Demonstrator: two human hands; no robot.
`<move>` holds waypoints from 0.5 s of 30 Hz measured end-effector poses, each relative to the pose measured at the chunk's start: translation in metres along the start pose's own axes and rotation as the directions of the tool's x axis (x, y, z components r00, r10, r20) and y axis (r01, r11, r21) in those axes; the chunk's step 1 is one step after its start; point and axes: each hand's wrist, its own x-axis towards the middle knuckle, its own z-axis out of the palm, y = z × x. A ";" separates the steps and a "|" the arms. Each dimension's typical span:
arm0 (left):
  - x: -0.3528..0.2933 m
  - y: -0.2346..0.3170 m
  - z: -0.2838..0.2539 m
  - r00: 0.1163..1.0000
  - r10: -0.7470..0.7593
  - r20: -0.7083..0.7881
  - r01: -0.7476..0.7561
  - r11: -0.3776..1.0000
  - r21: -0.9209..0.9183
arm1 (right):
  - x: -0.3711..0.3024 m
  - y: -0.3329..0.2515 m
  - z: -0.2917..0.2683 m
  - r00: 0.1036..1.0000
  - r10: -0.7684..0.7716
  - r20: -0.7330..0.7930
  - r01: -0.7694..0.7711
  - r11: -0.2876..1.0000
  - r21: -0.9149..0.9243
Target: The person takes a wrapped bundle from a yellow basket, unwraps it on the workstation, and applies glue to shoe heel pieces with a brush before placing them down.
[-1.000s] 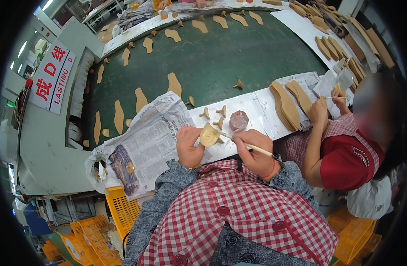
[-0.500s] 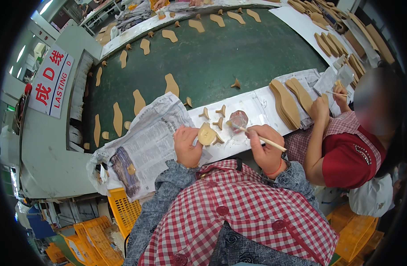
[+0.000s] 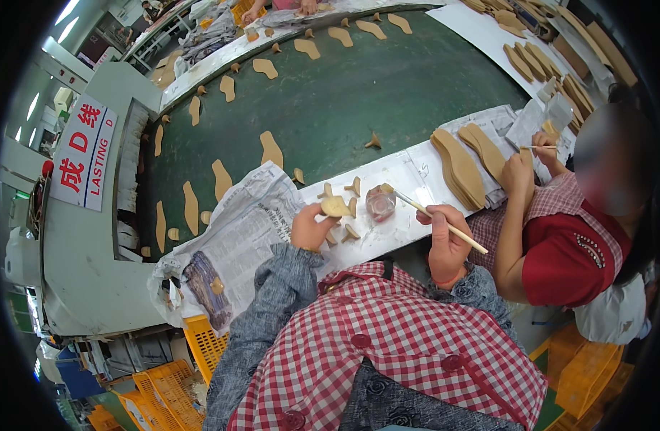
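Note:
My left hand (image 3: 312,230) pinches a tan shoe heel (image 3: 335,207) by its edge, its broad face turned upward, above the white board (image 3: 366,246). My right hand (image 3: 448,243) is closed around the pale wooden handle of a brush (image 3: 452,228). The brush tip is at the upper right rim of a small glass jar (image 3: 381,204); whether it touches is unclear. Around the held heel stand several more tan heels, one behind it (image 3: 353,187) and one in front (image 3: 350,234).
Crumpled newspaper (image 3: 233,241) lies left of the board. Insoles (image 3: 271,149) and heels line the green belt (image 3: 315,93). On the right, a co-worker in a red sleeve (image 3: 560,269) works beside stacked insoles (image 3: 455,169). Yellow crates (image 3: 164,391) stand below left.
The brush tip has moved from over the jar to its right rim, and my right hand has shifted right. The heel in my left hand is tilted differently. The whole view has shifted slightly.

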 end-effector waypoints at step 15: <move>0.187 -0.009 0.127 0.842 -0.027 0.539 -0.323 0.774 0.544 | -0.003 0.011 -0.045 0.987 0.009 -0.161 -0.029 0.992 -0.122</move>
